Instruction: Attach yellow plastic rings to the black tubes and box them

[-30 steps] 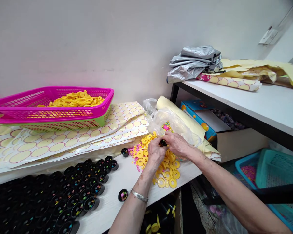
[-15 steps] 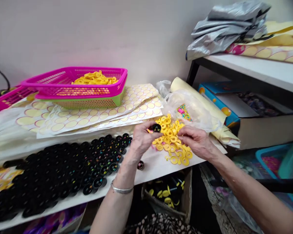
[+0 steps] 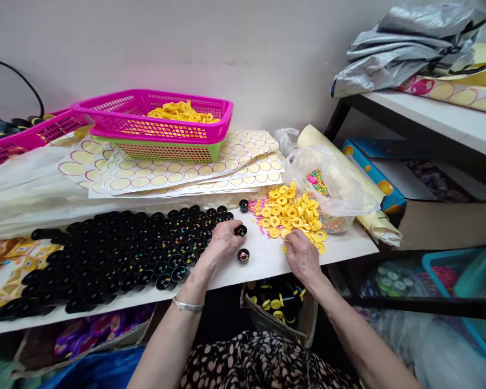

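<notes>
Currently our left hand [image 3: 225, 237] grips a small black cup [image 3: 240, 230], just right of the crowded black cups [image 3: 146, 276] and beyond a lone cup [image 3: 243, 255]. Our right hand [image 3: 302, 258] is curled narrow at the near edge of the yellow rings [image 3: 294, 212]; we cannot tell whether it pinches one.

Soft even light, glints on silver plastic [image 3: 392, 59], shade under the table [image 3: 267, 256], wide-angle edge stretch

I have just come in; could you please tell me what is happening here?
At a white table, a person's left hand holds a black cup beside many other cups. The right hand is at the near edge of the yellow rings; whether it grips one is unclear. More rings lie in a pink basket.
</notes>
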A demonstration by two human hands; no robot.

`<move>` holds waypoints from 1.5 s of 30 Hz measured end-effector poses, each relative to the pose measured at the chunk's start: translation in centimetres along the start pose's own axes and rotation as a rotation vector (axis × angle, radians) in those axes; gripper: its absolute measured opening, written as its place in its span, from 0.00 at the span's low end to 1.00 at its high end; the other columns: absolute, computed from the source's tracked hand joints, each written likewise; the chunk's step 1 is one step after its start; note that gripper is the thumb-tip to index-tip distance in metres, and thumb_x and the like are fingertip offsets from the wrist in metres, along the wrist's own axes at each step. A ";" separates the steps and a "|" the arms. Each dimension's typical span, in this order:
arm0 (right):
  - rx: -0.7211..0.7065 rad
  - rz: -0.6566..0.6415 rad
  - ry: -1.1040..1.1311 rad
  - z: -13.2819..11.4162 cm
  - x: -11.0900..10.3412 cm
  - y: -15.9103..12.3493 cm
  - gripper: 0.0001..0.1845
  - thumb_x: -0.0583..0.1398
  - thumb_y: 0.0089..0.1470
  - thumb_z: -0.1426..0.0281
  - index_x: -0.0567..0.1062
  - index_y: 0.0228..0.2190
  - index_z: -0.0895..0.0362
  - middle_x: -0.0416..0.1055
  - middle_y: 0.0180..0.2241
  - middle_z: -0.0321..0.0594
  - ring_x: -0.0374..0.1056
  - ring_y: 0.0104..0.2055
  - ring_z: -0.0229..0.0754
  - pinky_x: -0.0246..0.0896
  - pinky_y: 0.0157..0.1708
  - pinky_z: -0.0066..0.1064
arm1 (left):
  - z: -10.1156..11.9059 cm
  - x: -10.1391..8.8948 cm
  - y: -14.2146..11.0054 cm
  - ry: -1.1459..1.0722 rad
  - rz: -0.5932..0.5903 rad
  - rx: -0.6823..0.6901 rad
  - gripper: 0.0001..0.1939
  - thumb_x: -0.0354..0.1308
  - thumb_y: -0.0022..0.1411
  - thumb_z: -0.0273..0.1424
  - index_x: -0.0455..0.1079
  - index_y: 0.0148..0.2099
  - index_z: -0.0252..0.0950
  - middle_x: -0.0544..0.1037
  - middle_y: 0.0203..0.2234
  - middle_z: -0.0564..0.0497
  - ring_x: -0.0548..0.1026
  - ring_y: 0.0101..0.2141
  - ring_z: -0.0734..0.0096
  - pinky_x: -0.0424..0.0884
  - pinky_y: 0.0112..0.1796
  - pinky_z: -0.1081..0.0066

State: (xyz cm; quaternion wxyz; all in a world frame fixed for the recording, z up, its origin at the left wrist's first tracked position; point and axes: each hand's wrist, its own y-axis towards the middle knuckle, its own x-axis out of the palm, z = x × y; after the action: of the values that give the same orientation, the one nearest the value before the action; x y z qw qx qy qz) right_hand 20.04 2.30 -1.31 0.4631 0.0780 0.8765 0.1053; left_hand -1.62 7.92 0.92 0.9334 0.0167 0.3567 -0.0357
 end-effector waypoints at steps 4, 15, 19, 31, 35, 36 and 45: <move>0.053 0.179 0.114 1.7 -0.9 -0.3 0.07 0.53 0.51 0.73 0.71 0.29 0.56 0.66 0.32 0.40 0.63 0.37 0.42 0.58 0.36 0.31 | -0.6 0.3 0.2 0.178 -0.066 0.103 0.18 0.55 0.41 0.24 0.73 0.39 0.35 0.76 0.30 0.49 0.73 0.35 0.63 0.66 0.37 0.71; 0.016 -0.071 -0.331 0.3 -1.8 -2.7 0.06 0.56 0.50 0.70 0.71 0.32 0.57 0.66 0.37 0.45 0.59 0.41 0.47 0.55 0.39 0.35 | 0.8 -1.7 -3.2 0.277 0.167 0.400 0.10 0.52 0.52 0.23 0.70 0.37 0.37 0.75 0.36 0.46 0.70 0.40 0.64 0.66 0.42 0.67; -0.012 -0.080 -0.406 0.3 -1.9 -2.9 0.05 0.56 0.51 0.68 0.69 0.31 0.57 0.66 0.35 0.45 0.59 0.38 0.47 0.54 0.36 0.34 | 0.4 -0.1 -7.6 0.029 0.497 0.272 0.06 0.52 0.56 0.26 0.70 0.35 0.37 0.74 0.30 0.50 0.71 0.31 0.70 0.68 0.36 0.71; 0.004 0.128 0.046 2.6 -0.5 -3.2 0.08 0.50 0.56 0.71 0.68 0.30 0.56 0.67 0.25 0.37 0.64 0.29 0.38 0.58 0.31 0.28 | -1.2 6.3 -7.9 -0.309 0.280 -0.016 0.14 0.58 0.51 0.33 0.69 0.42 0.35 0.71 0.30 0.52 0.65 0.22 0.80 0.67 0.25 0.76; -0.025 0.140 -0.157 2.7 0.0 -3.1 0.11 0.49 0.55 0.76 0.70 0.32 0.58 0.70 0.33 0.45 0.65 0.38 0.43 0.60 0.39 0.33 | -1.2 6.3 -7.5 -0.315 0.267 -0.020 0.15 0.59 0.50 0.34 0.69 0.41 0.35 0.71 0.30 0.52 0.65 0.22 0.79 0.66 0.24 0.76; -0.038 0.138 -0.206 2.8 0.0 -3.0 0.11 0.48 0.54 0.77 0.70 0.33 0.59 0.70 0.35 0.47 0.65 0.40 0.45 0.59 0.40 0.35 | -1.2 6.3 -7.6 -0.311 0.263 -0.019 0.16 0.60 0.49 0.33 0.69 0.42 0.35 0.71 0.30 0.52 0.65 0.22 0.79 0.65 0.24 0.76; -0.117 0.070 -0.130 2.8 -0.5 -2.8 0.17 0.53 0.49 0.76 0.70 0.43 0.59 0.63 0.48 0.48 0.58 0.46 0.49 0.56 0.45 0.41 | -1.2 5.2 -7.6 -0.205 0.153 -0.038 0.24 0.57 0.44 0.24 0.67 0.47 0.34 0.70 0.25 0.56 0.65 0.21 0.79 0.64 0.22 0.77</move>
State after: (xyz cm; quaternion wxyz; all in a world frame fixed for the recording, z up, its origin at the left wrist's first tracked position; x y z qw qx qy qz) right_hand 22.55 -0.21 -3.17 0.5188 0.0881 0.8337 0.1673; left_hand 0.86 0.13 -3.49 0.9651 0.0225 0.2578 0.0408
